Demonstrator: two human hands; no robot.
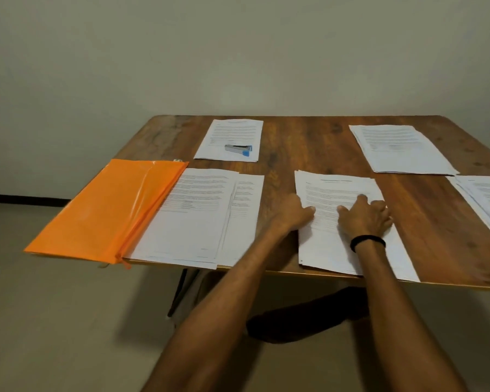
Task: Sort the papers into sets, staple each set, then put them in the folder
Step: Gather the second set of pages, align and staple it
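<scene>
White paper stack [337,190] under fingers [361,200]

You're in a bare, office-like room: plain beige wall [238,52], wood-grain table [309,142], printed paper stacks [402,148], orange folder [105,210], small stapler [239,148].

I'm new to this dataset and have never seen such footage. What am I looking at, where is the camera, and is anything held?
No machine here: a person works bare-handed, filmed by one camera worn on their head, looking forward and down. On the wooden table lie an orange folder, five stacks of printed paper, and a stapler on the far left stack. Both hands are on the near middle stack: the right hand, wearing a black wristband, presses fingertips on the top sheet; the left hand sits at its left edge, thumb on top. Whether it grips the sheets, I cannot tell.
</scene>
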